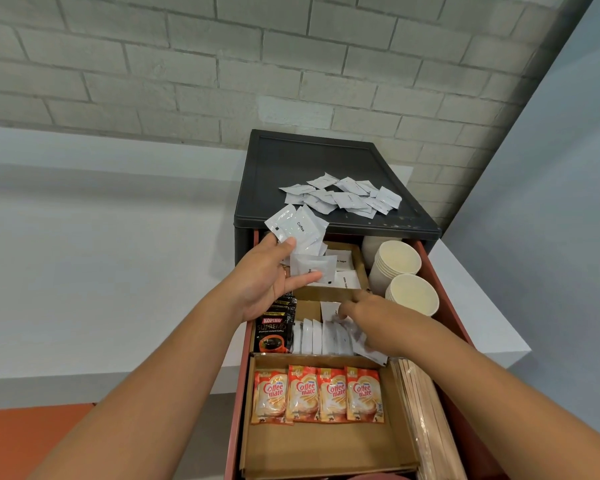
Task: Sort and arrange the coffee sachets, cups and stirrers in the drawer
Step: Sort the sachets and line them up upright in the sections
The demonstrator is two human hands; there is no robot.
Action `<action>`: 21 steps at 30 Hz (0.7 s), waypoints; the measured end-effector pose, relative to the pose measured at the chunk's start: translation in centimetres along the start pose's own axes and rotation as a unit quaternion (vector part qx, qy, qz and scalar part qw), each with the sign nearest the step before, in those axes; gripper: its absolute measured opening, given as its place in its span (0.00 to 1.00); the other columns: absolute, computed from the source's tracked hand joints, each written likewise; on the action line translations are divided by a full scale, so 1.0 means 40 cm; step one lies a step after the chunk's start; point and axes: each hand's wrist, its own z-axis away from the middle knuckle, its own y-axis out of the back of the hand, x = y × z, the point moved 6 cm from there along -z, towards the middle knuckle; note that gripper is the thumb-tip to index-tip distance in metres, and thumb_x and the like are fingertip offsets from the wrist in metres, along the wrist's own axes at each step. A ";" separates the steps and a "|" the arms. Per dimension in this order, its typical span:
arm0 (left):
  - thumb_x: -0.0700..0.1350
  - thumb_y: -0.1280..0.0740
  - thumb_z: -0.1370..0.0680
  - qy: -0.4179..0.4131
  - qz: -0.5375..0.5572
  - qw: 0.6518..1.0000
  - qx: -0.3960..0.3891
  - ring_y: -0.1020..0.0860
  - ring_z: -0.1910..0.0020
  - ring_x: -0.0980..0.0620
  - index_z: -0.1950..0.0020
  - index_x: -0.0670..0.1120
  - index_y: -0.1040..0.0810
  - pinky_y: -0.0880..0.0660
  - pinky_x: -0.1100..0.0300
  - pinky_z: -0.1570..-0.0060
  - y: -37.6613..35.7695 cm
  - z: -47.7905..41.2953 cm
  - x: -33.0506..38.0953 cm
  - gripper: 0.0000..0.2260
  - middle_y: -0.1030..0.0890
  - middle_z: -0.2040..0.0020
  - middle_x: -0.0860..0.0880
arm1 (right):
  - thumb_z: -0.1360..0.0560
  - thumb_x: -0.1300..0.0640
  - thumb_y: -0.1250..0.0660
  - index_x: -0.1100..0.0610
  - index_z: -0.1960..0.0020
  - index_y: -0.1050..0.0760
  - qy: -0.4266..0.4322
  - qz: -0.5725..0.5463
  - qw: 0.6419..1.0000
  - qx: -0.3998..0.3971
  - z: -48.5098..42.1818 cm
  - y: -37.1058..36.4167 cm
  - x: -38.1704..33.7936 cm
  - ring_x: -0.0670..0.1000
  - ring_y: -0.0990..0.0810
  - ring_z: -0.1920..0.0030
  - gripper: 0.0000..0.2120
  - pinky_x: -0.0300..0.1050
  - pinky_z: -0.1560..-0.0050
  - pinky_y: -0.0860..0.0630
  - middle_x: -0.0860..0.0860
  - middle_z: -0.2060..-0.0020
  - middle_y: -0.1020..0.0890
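The white sachets (297, 230) held in your left hand (264, 278) look like smooth, faintly shiny coated paper, as do the drawer sachets (314, 336) your right hand (371, 320) pinches and the loose pile (340, 199) on the far cabinet top (309, 157), which is matt dark-grey plastic, scuffed at its near right edge. The drawer wall (440, 271) is smooth reddish-brown plastic; its dividers (326, 441) are dull brown cardboard. The Coffee mate sachets (317, 394) and Kopiko sachets (272, 332) are glossy film. The cups (397, 259) are matt cream paper. Near right, the stirrers (426, 410) are pale wood.
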 end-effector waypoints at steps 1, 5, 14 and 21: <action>0.43 0.42 0.16 0.000 0.001 1.000 -0.003 0.15 0.50 0.47 0.41 0.59 0.26 0.18 0.55 0.56 0.000 0.000 0.000 0.12 0.21 0.41 0.53 | 0.28 0.68 0.30 0.49 0.29 0.33 0.001 0.000 1.000 -0.002 0.003 -0.001 0.000 0.54 0.25 0.39 0.32 0.39 0.50 0.29 0.52 0.33 0.32; 0.42 0.42 0.16 0.001 0.001 1.000 -0.005 0.15 0.50 0.47 0.37 0.57 0.27 0.18 0.55 0.56 0.000 0.002 -0.001 0.12 0.21 0.39 0.52 | 0.26 0.69 0.34 0.49 0.30 0.31 0.023 -0.019 1.000 0.005 0.013 0.011 -0.015 0.54 0.25 0.40 0.28 0.40 0.48 0.27 0.52 0.35 0.30; 0.42 0.42 0.16 -0.001 0.004 1.000 -0.002 0.16 0.47 0.46 0.35 0.56 0.28 0.18 0.55 0.55 0.003 0.001 0.000 0.12 0.22 0.37 0.51 | 0.24 0.56 0.31 0.53 0.37 0.26 -0.012 -0.005 0.999 0.033 0.044 0.034 -0.014 0.52 0.23 0.45 0.16 0.39 0.52 0.27 0.52 0.41 0.24; 0.42 0.41 0.16 0.001 0.004 1.000 -0.001 0.15 0.49 0.48 0.38 0.57 0.26 0.18 0.55 0.57 0.004 -0.003 -0.004 0.11 0.21 0.40 0.52 | 0.23 0.61 0.33 0.55 0.28 0.37 -0.071 0.030 0.996 0.035 0.069 -0.038 -0.001 0.55 0.22 0.41 0.26 0.45 0.46 0.23 0.55 0.34 0.30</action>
